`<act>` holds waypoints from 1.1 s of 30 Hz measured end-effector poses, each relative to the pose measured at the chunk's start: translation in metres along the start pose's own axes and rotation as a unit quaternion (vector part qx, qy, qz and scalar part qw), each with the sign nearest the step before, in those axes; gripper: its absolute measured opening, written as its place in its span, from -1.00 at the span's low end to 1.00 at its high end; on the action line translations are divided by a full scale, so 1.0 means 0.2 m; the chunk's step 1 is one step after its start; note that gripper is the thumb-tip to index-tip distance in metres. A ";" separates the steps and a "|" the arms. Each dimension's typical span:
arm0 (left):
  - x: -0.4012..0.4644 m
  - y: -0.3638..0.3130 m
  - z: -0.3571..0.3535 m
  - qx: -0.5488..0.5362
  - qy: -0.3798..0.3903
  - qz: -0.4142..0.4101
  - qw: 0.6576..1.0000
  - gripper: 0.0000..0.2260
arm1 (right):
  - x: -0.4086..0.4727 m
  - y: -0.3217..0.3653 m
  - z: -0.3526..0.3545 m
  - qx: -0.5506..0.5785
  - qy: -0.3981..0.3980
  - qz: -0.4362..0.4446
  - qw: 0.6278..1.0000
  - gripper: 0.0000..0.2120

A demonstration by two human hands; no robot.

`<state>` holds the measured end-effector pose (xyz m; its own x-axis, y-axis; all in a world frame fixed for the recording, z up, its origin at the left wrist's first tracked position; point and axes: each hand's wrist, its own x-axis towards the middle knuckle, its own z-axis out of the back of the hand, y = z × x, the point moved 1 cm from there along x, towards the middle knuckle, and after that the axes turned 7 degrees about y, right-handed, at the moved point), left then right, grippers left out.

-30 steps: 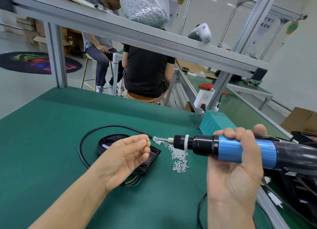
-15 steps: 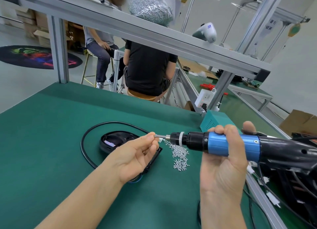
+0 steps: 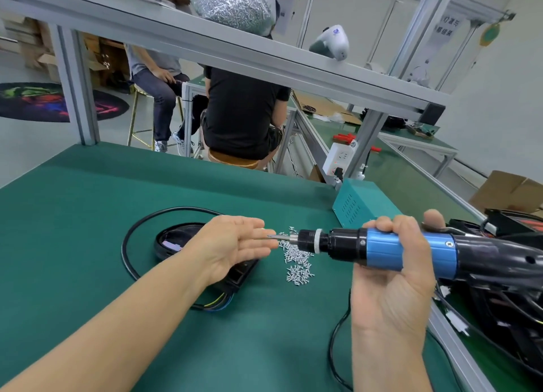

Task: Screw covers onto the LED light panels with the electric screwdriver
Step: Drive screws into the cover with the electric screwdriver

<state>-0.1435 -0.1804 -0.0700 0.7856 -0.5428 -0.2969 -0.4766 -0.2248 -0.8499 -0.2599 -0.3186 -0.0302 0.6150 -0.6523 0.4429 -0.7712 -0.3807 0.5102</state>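
- The left hand point(image 3: 235, 244) has opened: a second ago its fingertips pinched a screw at the bit, and now the fingers lie straight with the tip against them.
- Whether a screw sits on the bit cannot be told; if it does, loading is done and driving comes next.
- The right hand point(image 3: 390, 277) keeps its fingers wrapped round the blue barrel of the electric screwdriver point(image 3: 382, 247), held level above the mat.
- The LED light panel point(image 3: 188, 241) lies on the green mat point(image 3: 88, 209) under the left hand, its black cable point(image 3: 126, 253) looping round it.
- The loose screws point(image 3: 296, 262) lie just right of the panel, below the bit.
- Open mat lies left and near; the teal box point(image 3: 361, 206) and a tangle of black parts crowd the right edge.
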 end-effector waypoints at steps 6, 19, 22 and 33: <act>0.06 0.02 -0.02 -0.037 -0.006 0.086 0.996 -0.85 | 0.01 0.02 0.06 -0.002 -0.039 -0.001 0.999 -0.69; 0.22 0.02 -0.15 -0.148 -0.043 0.055 0.986 -0.49 | 0.04 0.03 0.14 0.011 -0.064 -0.007 0.998 -0.70; 0.24 0.05 -0.17 -0.127 -0.001 0.042 0.991 -0.62 | 0.04 0.05 0.17 0.005 -0.072 -0.003 0.997 -0.70; 0.20 0.31 -0.22 0.721 0.065 -0.121 0.679 -0.76 | 0.07 0.12 0.29 -0.023 -0.099 0.019 0.995 -0.67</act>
<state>-0.1588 -0.2507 -0.1154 0.6863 -0.7187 -0.1115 0.6157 0.6557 -0.4369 -0.2788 -0.3753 -0.0546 0.5378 -0.7838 0.3105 -0.7821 -0.3263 0.5309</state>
